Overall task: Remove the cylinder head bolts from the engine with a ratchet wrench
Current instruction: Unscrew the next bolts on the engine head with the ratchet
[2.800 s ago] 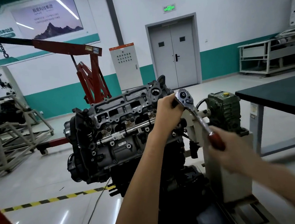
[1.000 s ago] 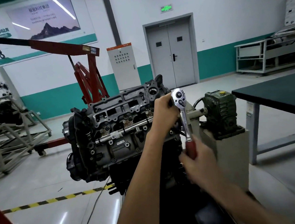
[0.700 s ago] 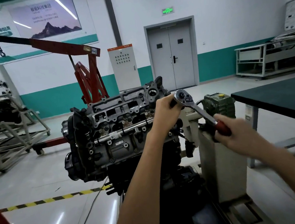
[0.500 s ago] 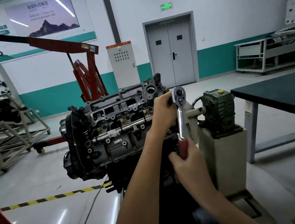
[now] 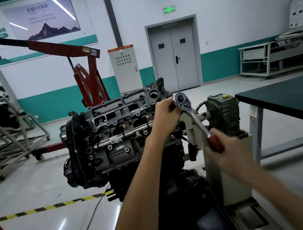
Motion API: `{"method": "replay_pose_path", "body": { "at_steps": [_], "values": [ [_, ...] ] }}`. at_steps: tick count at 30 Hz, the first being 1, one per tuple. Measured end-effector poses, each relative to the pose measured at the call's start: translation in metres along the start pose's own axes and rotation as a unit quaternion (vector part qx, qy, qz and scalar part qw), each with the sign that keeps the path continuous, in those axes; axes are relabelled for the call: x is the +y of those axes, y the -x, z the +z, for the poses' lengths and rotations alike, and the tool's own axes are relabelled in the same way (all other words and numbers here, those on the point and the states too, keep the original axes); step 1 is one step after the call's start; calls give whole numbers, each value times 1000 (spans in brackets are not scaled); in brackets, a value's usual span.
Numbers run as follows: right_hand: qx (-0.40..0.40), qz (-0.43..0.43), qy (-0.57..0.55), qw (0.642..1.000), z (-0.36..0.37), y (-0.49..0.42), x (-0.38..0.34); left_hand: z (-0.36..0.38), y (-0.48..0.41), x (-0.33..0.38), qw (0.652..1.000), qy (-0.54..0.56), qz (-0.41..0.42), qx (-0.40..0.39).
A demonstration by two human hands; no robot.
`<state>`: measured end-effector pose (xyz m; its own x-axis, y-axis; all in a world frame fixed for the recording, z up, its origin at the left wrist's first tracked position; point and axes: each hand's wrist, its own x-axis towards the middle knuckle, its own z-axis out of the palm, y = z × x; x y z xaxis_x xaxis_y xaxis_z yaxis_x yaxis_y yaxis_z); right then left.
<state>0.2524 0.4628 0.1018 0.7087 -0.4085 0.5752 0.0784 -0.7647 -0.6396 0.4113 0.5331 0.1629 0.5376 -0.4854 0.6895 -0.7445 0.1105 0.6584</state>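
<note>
A dark grey engine (image 5: 112, 136) hangs tilted on a stand, its cylinder head (image 5: 121, 113) facing me. My left hand (image 5: 165, 117) grips the socket end under the chrome head of the ratchet wrench (image 5: 184, 103) at the right end of the cylinder head. My right hand (image 5: 227, 150) holds the wrench's red handle (image 5: 215, 142), which points down and to the right. The bolt under the socket is hidden by my left hand.
The engine stand's pale post (image 5: 227, 170) and a green gearbox (image 5: 223, 112) sit right behind the wrench. A dark-topped table (image 5: 281, 95) is at the right. A red engine crane (image 5: 88, 83) stands behind the engine, and metal frames (image 5: 6, 140) at the left. A yellow-black floor stripe (image 5: 54, 206) runs below.
My right hand has swung the wrench handle from pointing straight down out to the lower right. My left hand has stayed on the wrench head.
</note>
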Motion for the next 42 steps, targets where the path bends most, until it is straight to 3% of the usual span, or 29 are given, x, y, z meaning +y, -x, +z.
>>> {"method": "replay_pose_path", "body": {
  "at_steps": [2,5,8,11,13,15,17,20,23,25,28,31,33,35,38,40,42],
  "values": [
    [61,62,-122,989,45,18,-21,1,-2,-1,1000,-2,6,18],
    [75,78,-251,962,83,21,-48,0,-3,-6,1000,-9,6,17],
    [20,23,-137,990,46,12,-22,-2,-3,-5,1000,-3,-2,6],
    [-108,-55,22,992,-27,-15,13,-2,-5,1,1000,-14,-13,-21],
    [-114,-96,131,980,-60,-41,18,-2,-7,6,999,-30,-4,-29],
    [-93,-106,154,978,-67,-52,18,-3,-7,7,999,-30,2,-26],
    [-69,-78,86,991,-46,-36,17,-3,-5,4,999,-23,7,-22],
    [20,32,-46,998,16,10,-4,1,-3,-2,1000,-8,13,-15],
    [85,95,-214,969,68,20,-38,3,-4,-2,1000,3,28,12],
    [67,102,-246,962,77,19,-46,3,-4,-3,999,-2,31,10],
    [-19,54,-144,988,34,11,-18,3,-5,-3,1000,-2,15,5],
    [-101,-48,36,993,-35,-18,6,3,-4,2,1000,-3,10,-4],
    [-95,-107,121,982,-61,-39,7,1,-4,2,1000,2,10,5],
    [-78,-118,130,981,-58,-39,10,0,-2,1,1000,9,13,12],
    [-9,-2,-12,1000,-5,-1,-1,2,-1,-1,1000,11,17,10],
    [59,67,-132,987,43,18,-23,4,-2,-3,1000,12,15,23],
    [90,83,-226,966,76,22,-46,3,-3,-5,999,12,11,34]
  ]
}}
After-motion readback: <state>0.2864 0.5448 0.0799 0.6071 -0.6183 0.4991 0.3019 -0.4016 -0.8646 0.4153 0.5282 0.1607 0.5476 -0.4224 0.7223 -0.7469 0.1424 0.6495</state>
